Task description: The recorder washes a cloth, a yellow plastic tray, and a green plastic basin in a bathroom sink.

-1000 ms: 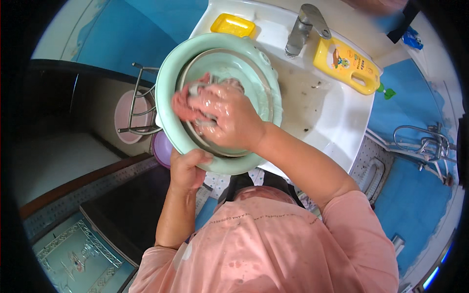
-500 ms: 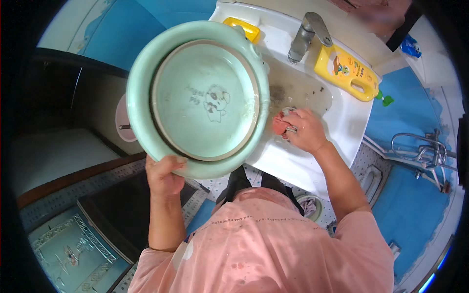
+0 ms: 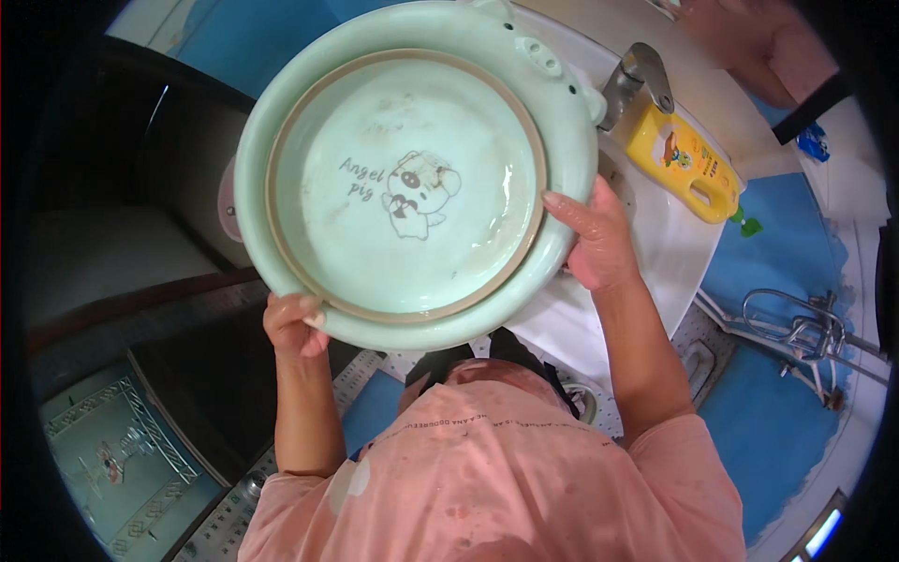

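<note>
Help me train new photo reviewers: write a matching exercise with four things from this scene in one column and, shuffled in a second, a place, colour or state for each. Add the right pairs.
Column one
1. Basin
2. Left hand
3. Right hand
4. Bottle

Column two
A. holding the rim at its right side
B. yellow, lying on the white sink
C. pale green, with a pig face on its rim
D. holding the rim at its lower left

Right pairs: 1-C, 2-D, 3-A, 4-B
</note>
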